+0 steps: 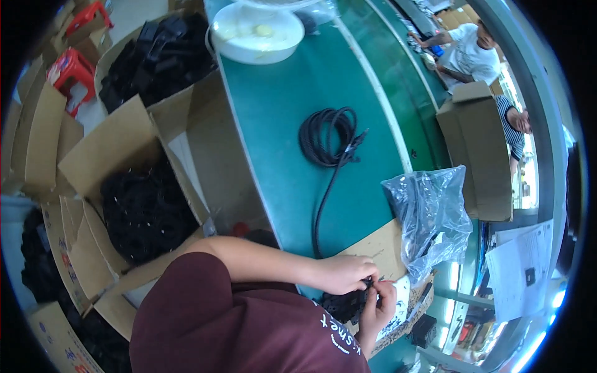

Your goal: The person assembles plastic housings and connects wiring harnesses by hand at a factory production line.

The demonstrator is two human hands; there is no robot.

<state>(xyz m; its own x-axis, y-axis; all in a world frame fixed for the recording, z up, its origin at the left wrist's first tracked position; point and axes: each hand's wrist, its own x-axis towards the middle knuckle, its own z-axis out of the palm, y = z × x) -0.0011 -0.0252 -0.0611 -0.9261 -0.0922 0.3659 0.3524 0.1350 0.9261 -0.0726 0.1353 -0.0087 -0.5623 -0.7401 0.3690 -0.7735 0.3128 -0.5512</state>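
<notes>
My left hand (pixel 349 273) and my right hand (pixel 380 306) meet over the bench, fingertips pinched together on a small black part (pixel 368 283). The fingers cover most of it, so its exact kind does not show. Just below my hands lies a heap of black pieces (pixel 342 306), partly hidden by my shirt. A coiled black cable (pixel 328 138) rests on the green bench top; one length runs from the coil toward me and passes out of sight behind my left forearm. Under my hands is a brown cardboard sheet (pixel 379 248).
A clear plastic bag (pixel 430 214) lies beyond my hands. At the far end stands a white basin (pixel 257 34). Open cartons with black cables (pixel 149 208) and black blocks (pixel 158 56) stand left of the bench (pixel 267 99). Across it are a tall carton (pixel 477 155) and a person (pixel 469 53).
</notes>
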